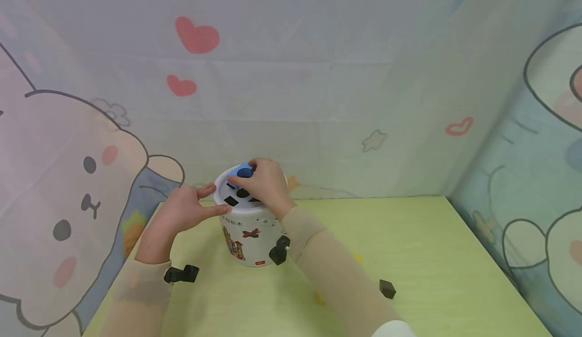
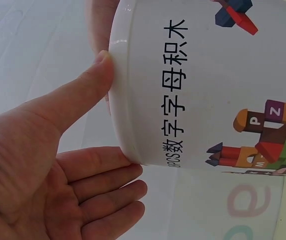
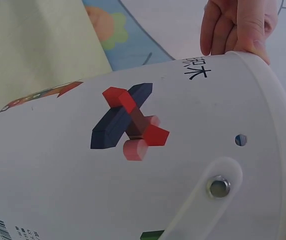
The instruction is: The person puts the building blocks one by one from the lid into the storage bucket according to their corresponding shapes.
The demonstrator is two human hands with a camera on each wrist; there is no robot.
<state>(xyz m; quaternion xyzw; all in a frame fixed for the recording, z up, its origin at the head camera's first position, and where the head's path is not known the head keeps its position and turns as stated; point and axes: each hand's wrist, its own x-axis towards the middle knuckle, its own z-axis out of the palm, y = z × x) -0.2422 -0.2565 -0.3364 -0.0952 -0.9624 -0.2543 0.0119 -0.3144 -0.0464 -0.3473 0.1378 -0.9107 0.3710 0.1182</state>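
Pinching a blue piece (image 1: 235, 170), the right hand (image 1: 269, 183) is at the holed lid (image 1: 242, 203) of a white bucket (image 1: 252, 243) on the counter (image 1: 432, 256); the left hand (image 1: 184, 208), grip spread, touches the bucket's rim (image 2: 119, 100).

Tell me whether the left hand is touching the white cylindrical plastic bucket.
Touching: the left wrist view shows the left hand with its thumb tip against the rim of the white cylindrical plastic bucket.
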